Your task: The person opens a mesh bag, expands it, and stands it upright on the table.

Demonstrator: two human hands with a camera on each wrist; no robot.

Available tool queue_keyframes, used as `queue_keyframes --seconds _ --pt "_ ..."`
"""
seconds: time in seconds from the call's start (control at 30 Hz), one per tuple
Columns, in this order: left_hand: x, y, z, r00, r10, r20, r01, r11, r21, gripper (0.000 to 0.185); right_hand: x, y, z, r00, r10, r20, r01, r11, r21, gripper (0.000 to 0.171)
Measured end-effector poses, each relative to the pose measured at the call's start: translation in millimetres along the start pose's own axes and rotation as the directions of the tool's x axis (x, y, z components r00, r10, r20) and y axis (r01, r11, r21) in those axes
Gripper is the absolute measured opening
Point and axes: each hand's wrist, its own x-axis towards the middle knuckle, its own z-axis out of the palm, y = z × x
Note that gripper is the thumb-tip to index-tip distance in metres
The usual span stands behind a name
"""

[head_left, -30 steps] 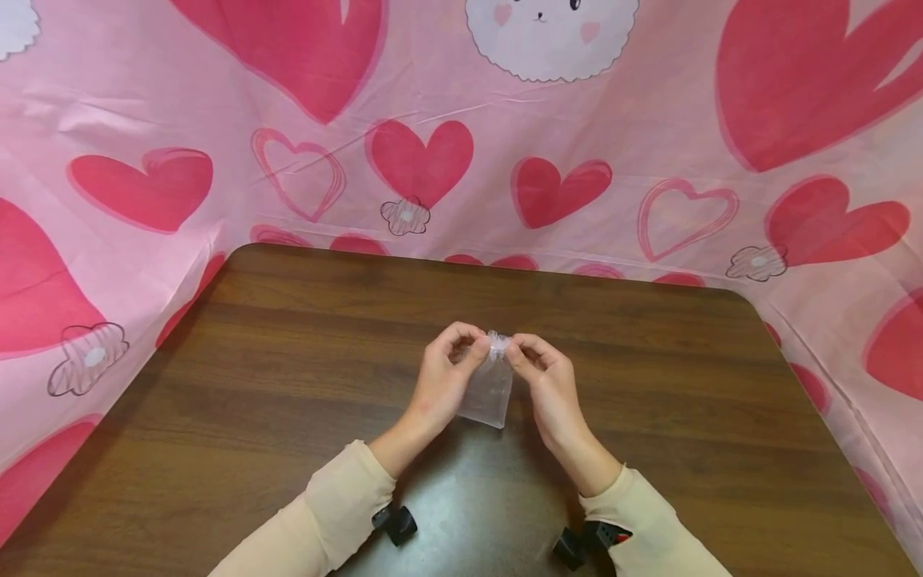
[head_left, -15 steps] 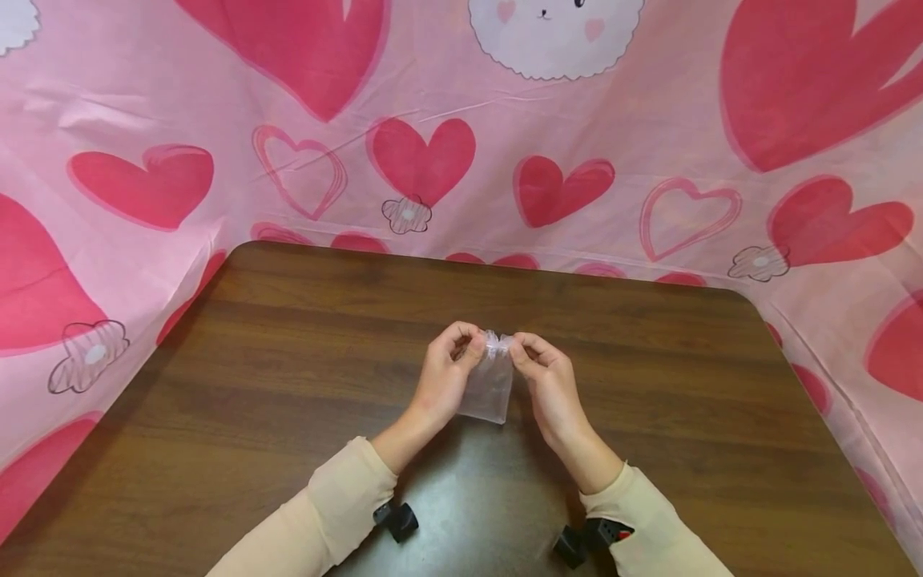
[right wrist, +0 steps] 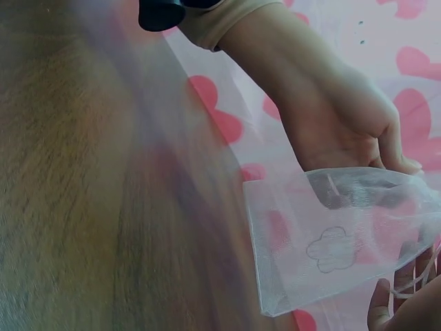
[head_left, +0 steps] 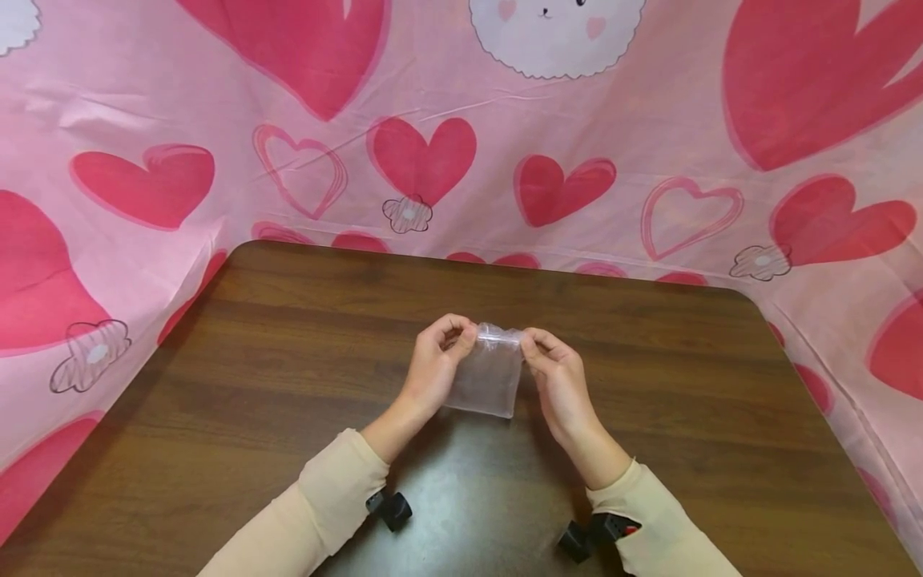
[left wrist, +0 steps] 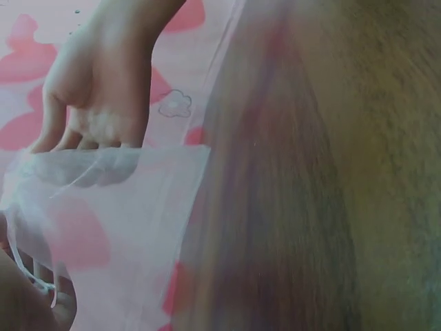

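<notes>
A small sheer white organza drawstring bag (head_left: 485, 381) hangs between the two hands above the table, its gathered mouth at the top. My left hand (head_left: 433, 362) pinches the left side of the mouth between thumb and fingers. On the other side, my right hand (head_left: 561, 383) pinches the right edge of the mouth. The left wrist view shows the see-through bag (left wrist: 138, 227) with thin white cords (left wrist: 31, 272) near the fingers. In the right wrist view the bag (right wrist: 331, 241) stretches flat, and nothing shows inside it.
A brown wood-grain table (head_left: 324, 320) with rounded corners lies beneath the hands. Pink cloth (head_left: 447, 64) with red hearts hangs around its back and sides. Black wrist cameras (head_left: 395, 510) sit under the beige sleeves (head_left: 317, 497).
Both hands have moved apart, left hand leftward and right hand rightward. The bag's bunched mouth has spread wider, and the bag's body looks broader.
</notes>
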Motion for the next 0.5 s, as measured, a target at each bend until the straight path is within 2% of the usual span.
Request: queue_keyframes --seconds 0.3,0.5 --pt "0.6 2.6 -4.4 1.000 -0.009 0.001 0.009 0.999 -0.034 0.012 1.7 -4.5 -9.3 1.000 -0.006 0.005 0.006 1.000 -0.026 0.027" --pt "0.6 3.2 -6.4 1.000 0.007 -0.009 -0.007 0.999 -0.033 0.012 2.6 -6.7 -14.6 1.000 -0.002 0.019 0.003 0.998 -0.064 0.027"
